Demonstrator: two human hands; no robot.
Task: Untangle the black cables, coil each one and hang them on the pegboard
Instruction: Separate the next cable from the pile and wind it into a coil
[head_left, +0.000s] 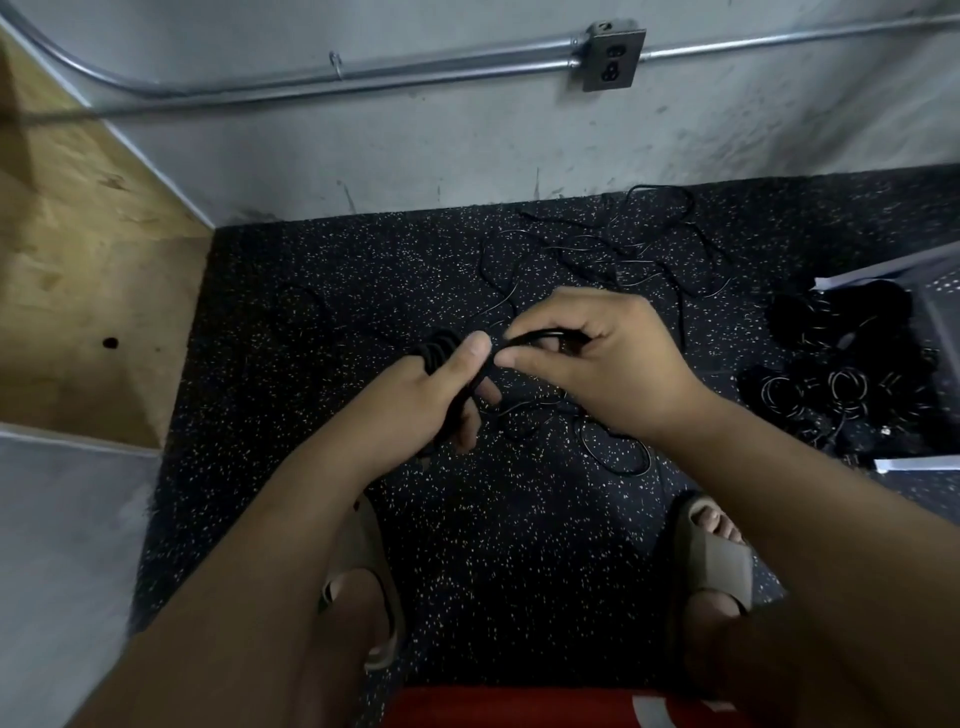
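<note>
Both forearms, bare, reach forward and inward from the lower corners of the head view, so the 2 hands meet near its middle. The left hand (415, 402) is turned thumb-up, its fingers curled round a bundle of black cable (440, 349) whose loops stick out above the knuckles. Its thumb (475, 347) lies along the bundle. The right hand (613, 364) shows its back to the camera and pinches the same cable between thumb and curled forefinger. The 2 thumb tips sit just beside each other, nearly touching.
</note>
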